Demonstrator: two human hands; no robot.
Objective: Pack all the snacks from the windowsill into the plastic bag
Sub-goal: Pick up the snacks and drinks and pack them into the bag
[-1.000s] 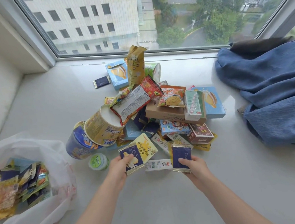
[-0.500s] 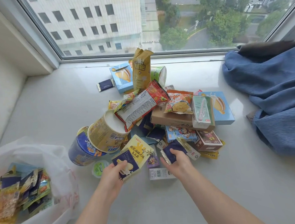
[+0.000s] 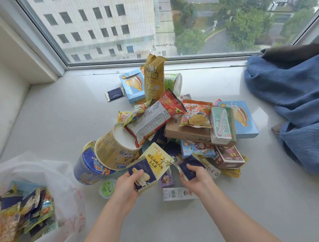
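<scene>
Snacks [image 3: 176, 127] are seen from the head view piled mid-windowsill [image 3: 63, 119], below the window. A navy-and-yellow packet [image 3: 149, 168] is gripped by the left hand [image 3: 126, 187], thumb laid across its front. A small navy sachet [image 3: 188, 169] at the pile's near edge is pinched by the right hand [image 3: 197, 182]. At the left lies the plastic bag [image 3: 50, 179], open, with packets inside. A blue cloth [image 3: 296, 98] is bunched at the right.
</scene>
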